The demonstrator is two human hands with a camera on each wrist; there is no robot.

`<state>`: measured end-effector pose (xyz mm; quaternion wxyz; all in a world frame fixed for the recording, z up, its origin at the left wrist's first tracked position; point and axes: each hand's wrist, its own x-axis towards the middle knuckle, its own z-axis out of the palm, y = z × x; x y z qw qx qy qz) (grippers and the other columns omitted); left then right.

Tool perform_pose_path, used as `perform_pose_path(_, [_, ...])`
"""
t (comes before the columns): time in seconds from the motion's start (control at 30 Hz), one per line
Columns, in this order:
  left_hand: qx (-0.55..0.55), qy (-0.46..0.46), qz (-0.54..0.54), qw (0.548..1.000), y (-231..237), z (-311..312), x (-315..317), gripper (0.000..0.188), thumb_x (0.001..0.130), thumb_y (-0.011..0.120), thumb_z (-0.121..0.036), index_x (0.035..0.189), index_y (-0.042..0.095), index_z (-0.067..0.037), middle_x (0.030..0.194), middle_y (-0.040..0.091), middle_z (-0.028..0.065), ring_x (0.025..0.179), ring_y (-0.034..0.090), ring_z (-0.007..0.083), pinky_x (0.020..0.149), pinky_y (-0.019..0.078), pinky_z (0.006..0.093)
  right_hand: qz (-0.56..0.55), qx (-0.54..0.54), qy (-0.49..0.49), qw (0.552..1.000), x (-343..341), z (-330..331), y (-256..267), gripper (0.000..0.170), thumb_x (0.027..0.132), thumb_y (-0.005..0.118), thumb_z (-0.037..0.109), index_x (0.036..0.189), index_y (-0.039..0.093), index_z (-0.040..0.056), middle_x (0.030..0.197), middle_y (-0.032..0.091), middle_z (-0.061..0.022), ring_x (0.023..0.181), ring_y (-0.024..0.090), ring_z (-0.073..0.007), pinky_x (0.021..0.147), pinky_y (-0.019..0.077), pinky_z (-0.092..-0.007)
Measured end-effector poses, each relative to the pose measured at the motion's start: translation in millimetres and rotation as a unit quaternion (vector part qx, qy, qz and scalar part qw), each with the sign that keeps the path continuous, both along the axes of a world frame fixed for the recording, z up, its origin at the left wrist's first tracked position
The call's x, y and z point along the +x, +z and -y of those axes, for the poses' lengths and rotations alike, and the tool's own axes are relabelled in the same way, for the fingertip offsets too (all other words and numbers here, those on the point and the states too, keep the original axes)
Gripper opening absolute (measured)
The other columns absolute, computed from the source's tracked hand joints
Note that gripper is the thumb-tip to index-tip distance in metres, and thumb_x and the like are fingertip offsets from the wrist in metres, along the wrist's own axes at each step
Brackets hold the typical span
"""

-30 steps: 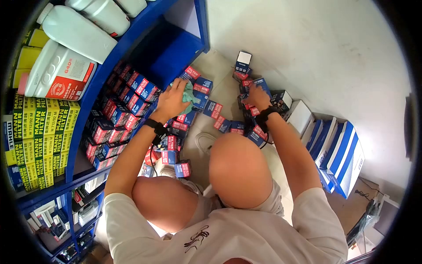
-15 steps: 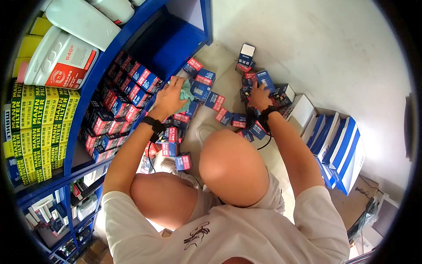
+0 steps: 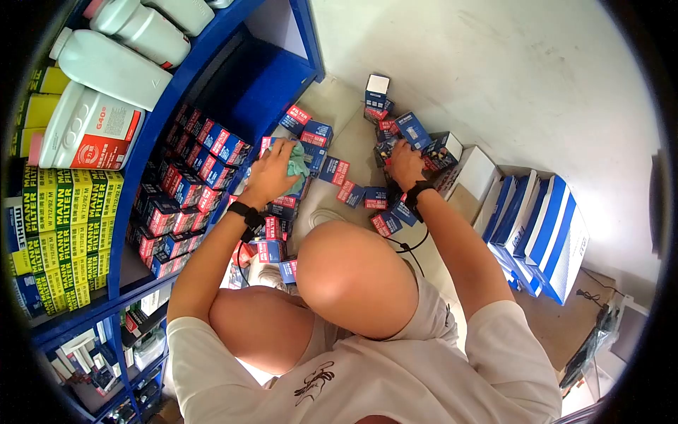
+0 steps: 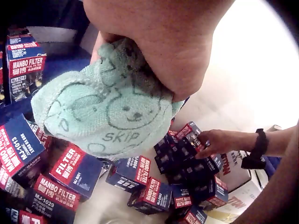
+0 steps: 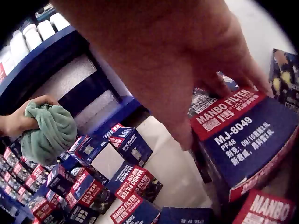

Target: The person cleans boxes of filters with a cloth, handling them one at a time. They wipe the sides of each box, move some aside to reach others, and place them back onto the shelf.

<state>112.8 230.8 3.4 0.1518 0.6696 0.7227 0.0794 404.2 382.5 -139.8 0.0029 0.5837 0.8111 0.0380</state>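
Observation:
My left hand (image 3: 272, 173) holds a crumpled green cloth (image 4: 126, 107) with a bear drawing and "SKIP" on it, beside the blue shelf. In the right wrist view, that cloth bunches out below the left hand's fingers. My right hand (image 3: 406, 168) is among the filter boxes near the wall. Its thumb and fingers grip a blue and red oil filter box (image 5: 247, 140) marked MJ-8049, the fingertips partly hidden behind it. Another blue box (image 3: 412, 131) lies just beyond the right hand. Further filter boxes (image 3: 334, 169) lie on the floor between the hands.
At left, the blue shelf (image 3: 233, 92) holds stacked filter boxes (image 3: 191, 180), yellow-green boxes (image 3: 67, 219) and white bottles (image 3: 92, 131). Blue and white cartons (image 3: 537, 226) stand by the wall at right. A black cable (image 3: 408, 247) hangs near the right wrist.
My right hand has drawn back slightly towards me from the blue box near the wall. The left hand stays on the cloth by the shelf. My raised knee has shifted left.

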Motion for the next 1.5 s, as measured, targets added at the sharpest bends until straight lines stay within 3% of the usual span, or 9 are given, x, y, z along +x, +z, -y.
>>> perform_pose_path(0.2, [0.027,0.018,0.004,0.999,3.5,-1.5,-7.9,0.071,0.075,0.079,-0.024,0.137,0.045,-0.012,0.132,0.049,0.0121,0.105,0.063,0.0420,0.087,0.0558,0.0493,0.029,-0.091,0.026,0.995,-3.3,-4.4,18.8,0.051,0.085,0.070,0.029,0.121,0.056,-0.0047,0.106,0.066,-0.0137,0.094,0.067,-0.0363,0.063,0.0591,-0.0547])
perform_pose_path(0.27, [0.051,0.027,-0.012,0.998,0.8,3.3,-17.1,0.070,0.075,0.079,-0.025,0.136,0.046,-0.012,0.132,0.050,0.0114,0.105,0.063,0.0418,0.086,0.0561,0.0490,0.013,-0.183,0.000,0.983,-8.9,-4.7,44.3,0.067,0.071,0.084,0.026,0.122,0.054,-0.0056,0.115,0.065,-0.0181,0.107,0.065,-0.0394,0.083,0.0595,-0.0476])
perform_pose_path(0.37, [0.059,0.053,0.000,0.997,1.5,11.6,-28.7,0.069,0.076,0.079,-0.025,0.135,0.046,-0.012,0.131,0.050,0.0111,0.104,0.063,0.0416,0.085,0.0565,0.0481,0.016,-0.193,0.031,0.981,-18.2,-0.2,57.3,0.064,0.071,0.084,0.024,0.120,0.055,-0.0052,0.117,0.065,-0.0202,0.108,0.065,-0.0388,0.085,0.0592,-0.0460])
perform_pose_path(0.63, [0.045,0.113,-0.009,0.993,16.2,46.0,-50.3,0.069,0.077,0.076,-0.026,0.138,0.046,-0.013,0.134,0.050,0.0125,0.112,0.061,0.0412,0.090,0.0555,0.0482,-0.002,-0.188,0.229,0.955,-55.8,10.8,76.5,0.047,0.079,0.078,0.020,0.115,0.057,-0.0027,0.111,0.068,-0.0170,0.110,0.063,-0.0373,0.084,0.0578,-0.0481])
perform_pose_path(0.7, [0.046,0.126,-0.013,0.991,16.6,56.0,-55.7,0.070,0.078,0.076,-0.026,0.138,0.045,-0.012,0.134,0.050,0.0124,0.113,0.061,0.0411,0.089,0.0557,0.0481,-0.044,-0.168,0.306,0.936,-70.7,17.0,83.4,0.063,0.065,0.084,0.014,0.117,0.053,-0.0063,0.106,0.068,-0.0230,0.104,0.064,-0.0415,0.093,0.0528,-0.0460])
perform_pose_path(0.83, [0.054,0.138,-0.008,0.989,16.7,80.3,-62.2,0.070,0.078,0.077,-0.025,0.138,0.045,-0.012,0.134,0.050,0.0119,0.110,0.062,0.0413,0.087,0.0559,0.0478,-0.027,-0.174,0.369,0.912,-101.2,37.8,115.9,0.065,0.065,0.084,0.011,0.119,0.052,-0.0043,0.109,0.067,-0.0218,0.107,0.062,-0.0406,0.095,0.0514,-0.0470])
perform_pose_path(1.03, [0.073,0.146,-0.007,0.987,22.5,102.9,-72.1,0.072,0.076,0.078,-0.029,0.137,0.046,-0.009,0.130,0.051,0.0142,0.109,0.063,0.0399,0.086,0.0570,0.0481,-0.009,-0.151,0.613,0.775,-134.6,56.7,134.1,0.071,0.069,0.078,0.005,0.133,0.048,-0.0057,0.127,0.062,-0.0204,0.119,0.056,-0.0378,0.104,0.0454,-0.0459])
perform_pose_path(1.2, [0.064,0.179,-0.007,0.982,20.9,115.4,-80.0,0.072,0.076,0.078,-0.028,0.137,0.045,-0.009,0.126,0.052,0.0146,0.108,0.063,0.0401,0.086,0.0569,0.0482,-0.039,-0.134,0.729,0.670,-169.8,77.4,136.9,0.060,0.073,0.078,0.013,0.128,0.055,0.0011,0.121,0.063,-0.0149,0.118,0.055,-0.0331,0.101,0.0466,-0.0453])
perform_pose_path(1.5, [0.075,0.199,0.010,0.977,9.8,130.5,-84.5,0.067,0.076,0.077,-0.025,0.135,0.048,-0.011,0.128,0.052,0.0119,0.110,0.062,0.0380,0.086,0.0557,0.0470,0.019,-0.163,0.767,0.621,-221.8,96.0,92.7,0.045,0.075,0.070,0.002,0.119,0.058,-0.0022,0.123,0.063,-0.0195,0.129,0.052,-0.0357,0.104,0.0451,-0.0547])
